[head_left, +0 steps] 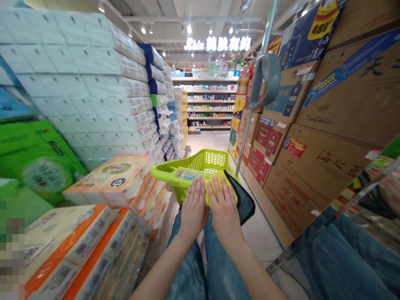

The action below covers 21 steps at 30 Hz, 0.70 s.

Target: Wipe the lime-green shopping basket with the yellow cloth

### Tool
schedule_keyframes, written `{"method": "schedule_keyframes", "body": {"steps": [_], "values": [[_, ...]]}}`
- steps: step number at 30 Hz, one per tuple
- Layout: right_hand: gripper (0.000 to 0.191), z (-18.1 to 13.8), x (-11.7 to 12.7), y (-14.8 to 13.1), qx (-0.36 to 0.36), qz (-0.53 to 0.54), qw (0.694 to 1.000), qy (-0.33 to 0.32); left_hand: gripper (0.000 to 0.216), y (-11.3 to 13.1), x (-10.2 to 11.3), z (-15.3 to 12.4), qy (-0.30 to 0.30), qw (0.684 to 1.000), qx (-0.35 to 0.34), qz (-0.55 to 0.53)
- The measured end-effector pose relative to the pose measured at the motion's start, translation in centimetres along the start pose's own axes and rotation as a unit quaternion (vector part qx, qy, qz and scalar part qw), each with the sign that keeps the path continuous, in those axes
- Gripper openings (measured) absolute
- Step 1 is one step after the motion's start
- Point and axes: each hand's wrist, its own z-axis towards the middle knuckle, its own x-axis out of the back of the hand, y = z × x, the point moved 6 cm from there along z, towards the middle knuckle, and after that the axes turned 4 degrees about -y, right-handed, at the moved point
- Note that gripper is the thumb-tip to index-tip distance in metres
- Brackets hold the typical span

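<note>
A lime-green plastic shopping basket stands low in the aisle in front of me. My left hand and my right hand lie side by side on its near rim, fingers stretched out flat. A packet with a blue label lies inside the basket just beyond my left fingertips. A dark cloth bag hangs at the basket's right side. A long metal handle with a grey grip rises from the basket to the upper right.
Stacked white tissue packs wall the left side, with orange-and-cream packs and green packs lower down. Brown cartons line the right. Shelves close the aisle's far end. A reflective panel shows jeans at lower right.
</note>
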Motion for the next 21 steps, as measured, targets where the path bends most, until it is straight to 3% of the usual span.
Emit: {"method": "schedule_keyframes", "body": {"steps": [5, 11, 13, 16, 21], "values": [[0.075, -2.8, 0.7, 3.7, 0.030, 0.092, 0.995, 0.012, 0.082, 0.1, 0.2, 0.1, -0.012, 1.000, -0.004, -0.014], [0.083, -3.7, 1.0, 8.8, -0.080, 0.259, 0.961, 0.062, 0.081, 0.5, 0.3, 0.3, -0.008, 1.000, 0.004, -0.029], [0.084, -3.6, 0.7, 8.2, -0.106, 0.260, 0.956, 0.086, 0.081, 0.5, 0.3, 0.3, -0.007, 0.999, 0.005, -0.031], [0.082, -3.6, -0.4, 4.9, -0.125, 0.181, 0.968, 0.116, 0.081, 0.4, 0.3, 0.2, -0.007, 0.999, 0.004, -0.031], [0.075, -3.4, -3.1, -1.7, -0.057, 0.047, 0.995, 0.070, 0.075, -0.4, 0.0, -0.1, 0.011, 1.000, 0.009, 0.021]]}}
